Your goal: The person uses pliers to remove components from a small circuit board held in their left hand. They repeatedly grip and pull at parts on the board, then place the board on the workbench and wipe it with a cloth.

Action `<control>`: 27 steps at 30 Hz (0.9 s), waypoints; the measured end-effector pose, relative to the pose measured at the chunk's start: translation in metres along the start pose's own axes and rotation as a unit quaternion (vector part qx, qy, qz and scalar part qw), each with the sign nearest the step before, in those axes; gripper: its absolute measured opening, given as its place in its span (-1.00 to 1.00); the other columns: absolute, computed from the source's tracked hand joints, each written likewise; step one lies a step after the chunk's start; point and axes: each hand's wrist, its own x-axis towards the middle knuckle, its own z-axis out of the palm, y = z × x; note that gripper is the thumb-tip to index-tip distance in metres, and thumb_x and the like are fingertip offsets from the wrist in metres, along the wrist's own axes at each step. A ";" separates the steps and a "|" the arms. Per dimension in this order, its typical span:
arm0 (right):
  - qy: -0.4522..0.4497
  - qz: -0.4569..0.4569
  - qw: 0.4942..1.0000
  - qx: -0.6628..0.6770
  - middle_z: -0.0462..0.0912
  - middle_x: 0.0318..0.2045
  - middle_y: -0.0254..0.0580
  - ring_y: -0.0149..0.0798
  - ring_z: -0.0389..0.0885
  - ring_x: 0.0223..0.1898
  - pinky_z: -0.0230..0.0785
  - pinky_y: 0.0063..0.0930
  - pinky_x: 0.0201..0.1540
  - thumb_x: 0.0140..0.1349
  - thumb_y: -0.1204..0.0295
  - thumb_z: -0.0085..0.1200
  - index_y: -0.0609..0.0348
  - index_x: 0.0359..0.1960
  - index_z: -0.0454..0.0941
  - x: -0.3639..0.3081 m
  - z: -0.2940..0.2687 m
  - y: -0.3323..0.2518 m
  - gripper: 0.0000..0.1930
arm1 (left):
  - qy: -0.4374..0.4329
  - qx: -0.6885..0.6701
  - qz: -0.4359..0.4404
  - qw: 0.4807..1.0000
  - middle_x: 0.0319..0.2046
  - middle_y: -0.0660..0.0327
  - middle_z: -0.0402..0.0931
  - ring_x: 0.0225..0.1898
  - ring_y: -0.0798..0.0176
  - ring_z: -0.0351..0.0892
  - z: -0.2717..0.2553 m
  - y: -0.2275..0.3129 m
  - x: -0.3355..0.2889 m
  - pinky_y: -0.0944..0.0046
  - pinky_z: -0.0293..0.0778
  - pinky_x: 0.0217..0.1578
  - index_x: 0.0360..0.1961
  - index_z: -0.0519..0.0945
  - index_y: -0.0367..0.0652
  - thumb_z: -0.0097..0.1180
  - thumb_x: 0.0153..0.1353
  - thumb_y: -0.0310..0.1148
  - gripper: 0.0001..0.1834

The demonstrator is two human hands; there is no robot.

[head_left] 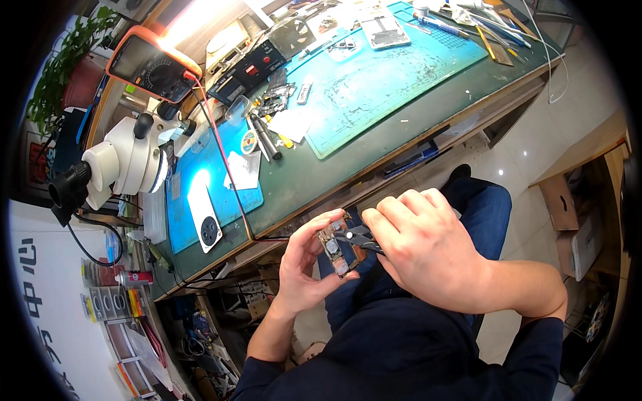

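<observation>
My left hand (302,262) is closed on a small circuit board (332,248) with metal shields, gripping it by its edges between thumb and fingers. It is held in the air over my lap, just off the bench's front edge. My right hand (421,240) is closed round dark tweezers (363,239). Their pointed tips are at the face of the board; whether they grip a part there is too small to tell. My right fingers hide the tweezers' rear end.
On the green bench (287,200) lie a blue work mat (401,80), an opened phone (384,30) and several hand tools (498,43). At left stand a multimeter (150,67) and a white microscope (124,157). A red test lead (217,137) hangs over the bench edge.
</observation>
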 end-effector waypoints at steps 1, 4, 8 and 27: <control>-0.033 0.007 0.999 0.009 0.56 -0.27 -0.23 -0.21 0.55 -0.17 0.34 -0.31 -0.07 -0.01 0.41 0.31 0.25 -0.09 0.58 0.000 -0.005 -0.001 -0.59 | 0.006 0.000 -0.009 1.000 0.36 -0.12 0.33 0.43 -0.02 0.32 0.000 0.000 -0.002 0.03 0.35 0.36 0.37 0.27 -0.24 0.59 -0.07 -0.54 -0.02; -0.067 0.012 0.997 0.018 0.59 -0.20 -0.22 -0.19 0.56 -0.12 0.34 -0.30 -0.02 -0.04 0.40 0.38 0.27 0.02 0.58 -0.001 -0.008 0.000 -0.48 | -0.017 0.002 -0.007 1.000 0.39 -0.12 0.30 0.45 0.00 0.30 -0.002 0.000 -0.001 0.03 0.37 0.36 0.39 0.26 -0.21 0.54 -0.05 -0.61 -0.03; -0.073 0.008 0.997 0.020 0.59 -0.21 -0.23 -0.19 0.56 -0.13 0.34 -0.30 -0.03 -0.03 0.40 0.37 0.26 0.01 0.58 -0.003 -0.009 0.001 -0.49 | -0.048 -0.002 -0.001 0.999 0.42 -0.13 0.26 0.46 0.02 0.28 -0.006 0.002 0.000 0.03 0.37 0.37 0.40 0.26 -0.18 0.51 -0.03 -0.68 -0.03; -0.059 -0.041 0.997 -0.007 0.57 -0.47 -0.25 -0.25 0.60 -0.33 0.39 -0.38 -0.22 0.04 0.46 0.18 0.14 -0.43 0.54 -0.009 -0.007 0.006 -0.91 | -0.141 -0.100 -0.140 0.975 0.45 -0.11 0.24 0.43 0.08 0.34 -0.022 0.012 -0.003 0.07 0.32 0.39 0.41 0.26 -0.26 0.49 0.00 -0.68 -0.05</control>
